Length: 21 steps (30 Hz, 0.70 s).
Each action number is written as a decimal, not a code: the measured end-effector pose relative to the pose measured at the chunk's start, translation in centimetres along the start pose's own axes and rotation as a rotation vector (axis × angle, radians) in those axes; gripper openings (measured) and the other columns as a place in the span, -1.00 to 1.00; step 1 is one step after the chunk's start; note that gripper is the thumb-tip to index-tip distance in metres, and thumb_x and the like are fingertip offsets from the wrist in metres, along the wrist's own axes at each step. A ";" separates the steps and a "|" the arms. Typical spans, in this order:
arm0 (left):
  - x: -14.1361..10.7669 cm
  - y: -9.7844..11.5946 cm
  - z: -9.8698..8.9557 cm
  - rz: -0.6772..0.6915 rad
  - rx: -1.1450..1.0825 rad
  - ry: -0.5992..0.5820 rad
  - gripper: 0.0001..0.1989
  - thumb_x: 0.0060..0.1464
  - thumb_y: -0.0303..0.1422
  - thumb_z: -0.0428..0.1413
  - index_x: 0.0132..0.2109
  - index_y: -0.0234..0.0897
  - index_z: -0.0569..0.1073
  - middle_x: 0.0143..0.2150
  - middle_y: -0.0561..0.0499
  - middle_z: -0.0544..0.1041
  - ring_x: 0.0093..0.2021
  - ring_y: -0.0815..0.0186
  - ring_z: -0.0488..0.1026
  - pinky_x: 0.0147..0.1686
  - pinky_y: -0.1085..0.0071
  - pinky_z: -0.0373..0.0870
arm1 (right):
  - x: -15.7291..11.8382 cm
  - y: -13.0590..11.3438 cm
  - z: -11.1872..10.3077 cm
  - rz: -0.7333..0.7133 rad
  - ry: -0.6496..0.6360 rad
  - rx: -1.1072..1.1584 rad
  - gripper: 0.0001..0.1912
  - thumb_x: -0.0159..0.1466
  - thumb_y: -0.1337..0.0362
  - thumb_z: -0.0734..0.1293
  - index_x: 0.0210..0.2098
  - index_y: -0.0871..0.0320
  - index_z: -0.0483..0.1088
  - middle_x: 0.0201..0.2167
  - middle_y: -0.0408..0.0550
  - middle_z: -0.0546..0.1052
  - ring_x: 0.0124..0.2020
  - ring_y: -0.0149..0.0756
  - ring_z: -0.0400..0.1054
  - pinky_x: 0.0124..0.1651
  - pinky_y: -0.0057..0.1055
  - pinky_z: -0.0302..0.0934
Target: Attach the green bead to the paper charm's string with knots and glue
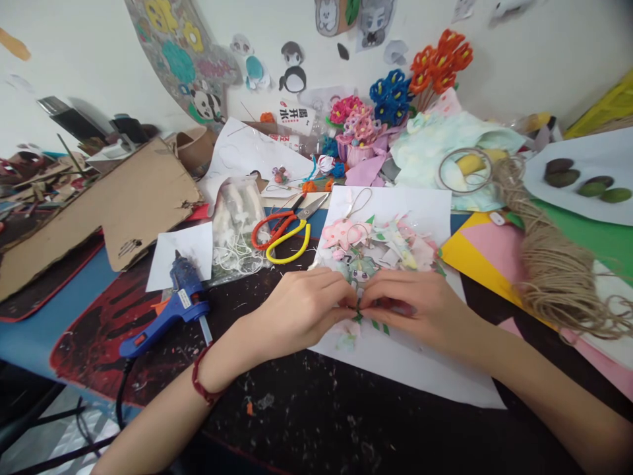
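Over a white sheet of paper (pixel 415 369), my left hand (pixel 309 307) and my right hand (pixel 420 303) meet fingertip to fingertip. Both pinch a small dark green piece (pixel 359 314), too small and covered to tell its kind. Just beyond the fingertips lies a green-haired cartoon figure charm (pixel 362 269), partly hidden by my hands. A pink cloud-shaped piece (pixel 346 232) with a cord loop (pixel 360 203) rests farther up the sheet. Beside it are pastel fabric scraps (pixel 403 241). Some green bits lie under my right hand.
Left of my hands are a blue glue gun (pixel 185 297), scissors (pixel 291 241) with red and yellow handles, and a plastic bag (pixel 240 218) with white strings. Twine (pixel 558 264) lies at right. Pipe-cleaner flowers (pixel 356 122) stand at the back, and cardboard (pixel 143 198) lies far left.
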<state>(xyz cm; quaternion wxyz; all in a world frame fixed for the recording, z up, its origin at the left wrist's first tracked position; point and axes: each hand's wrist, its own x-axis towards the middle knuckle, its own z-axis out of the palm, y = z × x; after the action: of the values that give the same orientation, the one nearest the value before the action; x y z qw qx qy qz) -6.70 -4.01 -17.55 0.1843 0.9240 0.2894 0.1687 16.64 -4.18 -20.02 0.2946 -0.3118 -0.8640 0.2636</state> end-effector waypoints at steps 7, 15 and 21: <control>0.2 0.2 0.1 -0.014 0.019 -0.032 -0.84 0.36 -0.40 0.03 -0.17 -0.38 0.46 -0.27 -0.03 0.52 -0.28 0.31 0.45 -0.29 0.38 0.37 | -0.3 0.0 0.1 0.032 -0.017 0.017 -0.93 0.36 0.30 0.36 -0.28 0.14 0.48 -0.35 -0.13 0.56 -0.37 -0.38 0.40 -0.29 -0.42 0.24; 0.2 0.2 0.2 -0.034 0.048 -0.022 -0.86 0.35 -0.42 0.03 -0.19 -0.38 0.44 -0.28 -0.02 0.53 -0.30 0.31 0.46 -0.31 0.38 0.38 | -0.2 0.2 0.4 0.043 -0.053 -0.093 -0.80 0.33 0.15 0.39 -0.20 0.17 0.48 -0.35 -0.07 0.50 -0.33 -0.28 0.37 -0.29 -0.35 0.21; 0.3 0.3 0.2 -0.040 0.037 -0.033 -0.84 0.37 -0.43 0.00 -0.18 -0.38 0.43 -0.28 -0.04 0.51 -0.30 0.31 0.45 -0.32 0.39 0.39 | -0.1 0.1 0.5 0.032 -0.043 -0.091 -0.86 0.35 0.22 0.36 -0.22 0.17 0.49 -0.34 -0.07 0.50 -0.31 -0.28 0.38 -0.28 -0.36 0.22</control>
<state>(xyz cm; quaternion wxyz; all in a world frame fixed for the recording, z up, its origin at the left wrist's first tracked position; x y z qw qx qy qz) -6.26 -4.09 -17.58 0.1752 0.9240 0.3076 0.1444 16.40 -4.31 -20.49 0.2570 -0.3330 -0.8761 0.2354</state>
